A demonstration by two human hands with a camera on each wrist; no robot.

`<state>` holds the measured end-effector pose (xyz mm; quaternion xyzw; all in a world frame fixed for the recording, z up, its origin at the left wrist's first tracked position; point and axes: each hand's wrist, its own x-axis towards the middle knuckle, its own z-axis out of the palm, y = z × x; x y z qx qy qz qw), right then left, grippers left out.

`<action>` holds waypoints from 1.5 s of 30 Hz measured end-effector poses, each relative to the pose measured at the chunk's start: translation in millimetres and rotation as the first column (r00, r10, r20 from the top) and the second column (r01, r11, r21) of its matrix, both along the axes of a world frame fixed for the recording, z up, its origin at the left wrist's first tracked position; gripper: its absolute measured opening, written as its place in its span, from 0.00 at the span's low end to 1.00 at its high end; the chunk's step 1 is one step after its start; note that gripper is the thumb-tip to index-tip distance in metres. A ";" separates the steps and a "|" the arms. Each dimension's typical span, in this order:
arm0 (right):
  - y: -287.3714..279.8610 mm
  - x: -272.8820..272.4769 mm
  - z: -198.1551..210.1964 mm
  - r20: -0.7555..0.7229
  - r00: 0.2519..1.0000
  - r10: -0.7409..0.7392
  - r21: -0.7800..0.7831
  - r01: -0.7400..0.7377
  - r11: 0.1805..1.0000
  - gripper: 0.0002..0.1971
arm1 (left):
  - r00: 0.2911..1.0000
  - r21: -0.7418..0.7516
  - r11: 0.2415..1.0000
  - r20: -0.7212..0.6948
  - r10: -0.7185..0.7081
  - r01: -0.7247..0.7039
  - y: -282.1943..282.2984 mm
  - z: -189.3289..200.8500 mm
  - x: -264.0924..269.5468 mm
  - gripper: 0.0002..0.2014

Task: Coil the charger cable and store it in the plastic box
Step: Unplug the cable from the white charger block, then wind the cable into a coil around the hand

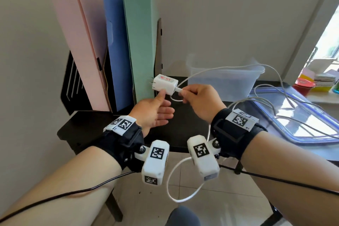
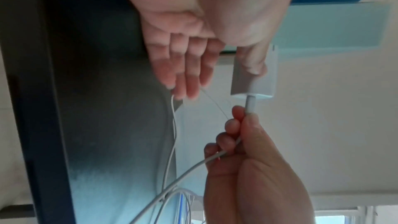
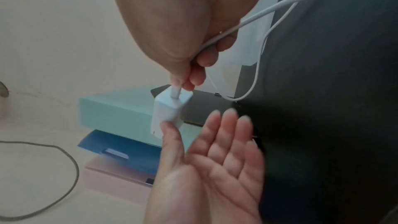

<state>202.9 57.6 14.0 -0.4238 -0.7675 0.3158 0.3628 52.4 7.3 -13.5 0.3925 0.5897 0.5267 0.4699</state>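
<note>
The white charger plug [image 1: 165, 83] is held in the air above the black table [image 1: 183, 128], prongs pointing left. My right hand [image 1: 185, 94] pinches the cable's connector [image 2: 249, 104] where it enters the plug, with the rest of the fingers curled round the white cable [image 1: 211, 70]. My left hand [image 1: 163, 105] lies palm up below the plug, fingers straight, thumb tip [image 3: 170, 129] touching the plug's body [image 3: 168, 111]. The cable runs in loose loops over the clear plastic box [image 1: 229, 80] and its lid, and one loop [image 1: 172, 180] hangs below the table's front edge.
A black rack holding pink, blue and green file folders [image 1: 139, 42] stands at the back left. A clear lid with a blue rim [image 1: 302, 121] lies on the right with cable loops on it. A red-lidded jar [image 1: 303, 86] sits on the windowsill.
</note>
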 end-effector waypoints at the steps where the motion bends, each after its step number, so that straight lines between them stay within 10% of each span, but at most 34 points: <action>1: 0.1 1.8 0.3 -0.031 1.000 -0.004 0.011 0.004 1.000 0.11 | 0.997 -0.004 0.997 0.007 -0.071 0.071 -0.5 4.0 8.1 0.27; 9: -11.7 19.5 6.1 -0.232 0.967 0.102 -0.048 -0.116 0.992 0.08 | 0.966 0.243 0.961 0.186 -0.179 0.131 12.8 22.8 51.5 0.16; 15: -12.1 54.6 3.7 0.096 0.995 0.016 0.050 -0.020 0.999 0.04 | 0.906 0.369 0.929 0.385 -0.174 0.021 14.7 43.2 69.5 0.12; 35: -20.8 88.4 -26.1 0.256 0.924 0.286 -0.341 -0.191 0.920 0.08 | 0.875 0.389 0.918 0.468 -0.124 -0.077 12.7 103.8 56.6 0.19; 40: -13.8 93.0 -23.6 -0.033 0.997 0.071 -0.269 -0.078 0.960 0.11 | 0.959 0.292 0.956 0.269 -0.085 0.003 6.5 92.8 39.9 0.18; 45: -6.7 89.1 -8.3 -0.379 0.919 -0.108 -0.260 0.007 0.966 0.12 | 0.984 0.211 0.970 0.101 -0.147 0.123 3.5 69.8 48.3 0.15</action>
